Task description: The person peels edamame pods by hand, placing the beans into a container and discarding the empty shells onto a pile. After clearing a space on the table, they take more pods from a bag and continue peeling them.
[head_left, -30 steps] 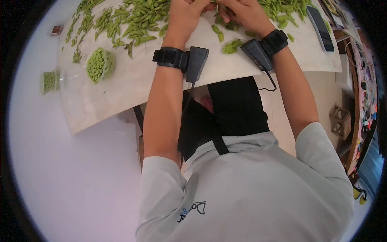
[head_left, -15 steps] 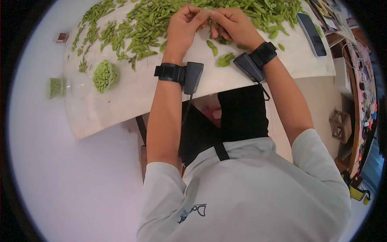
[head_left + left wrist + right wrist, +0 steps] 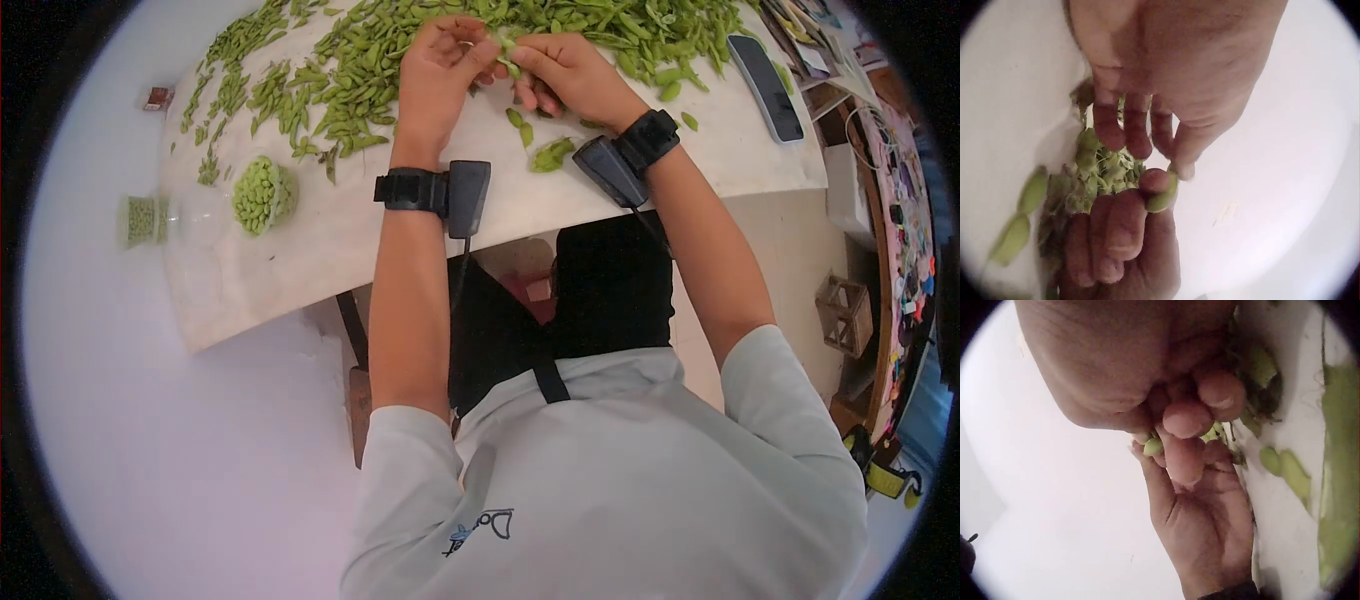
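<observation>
White stone-look tabletop (image 3: 330, 240) above a pale floor. One wooden crate (image 3: 843, 312) stands on the floor at the right, among clutter.

On the table:
- One broad heap of green pods (image 3: 360, 60) lies along the far side, too many to count.
- A few loose pods (image 3: 548, 155) lie by the right wrist.
- One dark phone (image 3: 765, 75) lies at the far right.
- One cup of shelled beans (image 3: 262, 192) stands near the left edge.
- One smaller lot of beans (image 3: 140, 220) sits just left of the cup.

Two hands meet over the near edge of the heap. The left hand (image 3: 440, 75) and the right hand (image 3: 565, 70) both have curled fingers, and their fingertips pinch one single pod (image 3: 508, 62) between them, lifted off the table. One black wrist unit sits on each forearm.
</observation>
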`<action>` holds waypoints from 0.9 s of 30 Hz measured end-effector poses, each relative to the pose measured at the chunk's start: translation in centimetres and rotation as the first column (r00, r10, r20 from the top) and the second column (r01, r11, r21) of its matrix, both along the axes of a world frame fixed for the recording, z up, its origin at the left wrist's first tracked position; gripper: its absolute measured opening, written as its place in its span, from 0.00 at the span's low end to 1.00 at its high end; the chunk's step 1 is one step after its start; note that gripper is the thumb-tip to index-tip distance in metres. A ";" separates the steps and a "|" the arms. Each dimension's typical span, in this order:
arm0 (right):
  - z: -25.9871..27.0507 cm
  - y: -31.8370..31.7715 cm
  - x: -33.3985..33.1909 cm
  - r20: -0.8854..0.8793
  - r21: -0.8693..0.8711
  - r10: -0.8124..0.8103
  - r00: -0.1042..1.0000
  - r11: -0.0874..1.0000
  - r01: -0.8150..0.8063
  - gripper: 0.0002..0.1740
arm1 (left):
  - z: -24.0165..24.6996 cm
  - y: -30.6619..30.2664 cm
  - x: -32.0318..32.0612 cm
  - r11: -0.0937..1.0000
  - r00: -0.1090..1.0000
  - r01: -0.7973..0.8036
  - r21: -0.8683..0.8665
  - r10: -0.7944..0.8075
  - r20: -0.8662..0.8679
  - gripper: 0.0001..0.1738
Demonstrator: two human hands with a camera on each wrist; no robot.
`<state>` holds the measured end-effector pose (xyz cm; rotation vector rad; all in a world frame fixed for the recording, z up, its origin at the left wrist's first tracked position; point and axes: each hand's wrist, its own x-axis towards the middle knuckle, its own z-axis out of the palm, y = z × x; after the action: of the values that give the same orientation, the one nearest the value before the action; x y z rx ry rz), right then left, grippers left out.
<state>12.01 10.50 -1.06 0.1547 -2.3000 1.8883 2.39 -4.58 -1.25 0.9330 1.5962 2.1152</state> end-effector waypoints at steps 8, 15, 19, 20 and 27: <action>-0.2 0.3 -0.1 -0.125 0.254 -0.067 0.990 0.962 0.098 0.20 | -0.3 -0.7 -0.1 0.987 0.965 -0.052 -0.151 0.011 -0.261 0.13; -0.4 0.1 0.3 -0.129 0.259 -0.092 0.987 0.958 0.123 0.19 | -0.3 -1.3 -0.6 0.959 0.977 0.006 -0.283 -0.065 -0.201 0.14; -0.7 -0.3 0.0 -0.218 0.260 -0.060 0.974 0.958 0.118 0.19 | -0.3 -1.6 -0.8 0.968 0.984 0.044 -0.247 -0.085 -0.158 0.13; -0.7 -0.4 0.0 -0.223 0.253 -0.059 0.973 0.960 0.117 0.19 | -0.1 -1.4 -0.5 0.971 0.986 0.029 -0.239 -0.067 -0.155 0.13; -0.5 0.3 -0.1 -0.101 0.124 -0.113 0.988 0.984 0.125 0.20 | -0.5 -1.1 -1.3 0.995 0.998 -0.045 0.091 0.040 0.054 0.12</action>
<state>11.94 10.79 -1.54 0.1158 -2.3136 1.6403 1.14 -5.71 -1.71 0.8722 1.5178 2.2399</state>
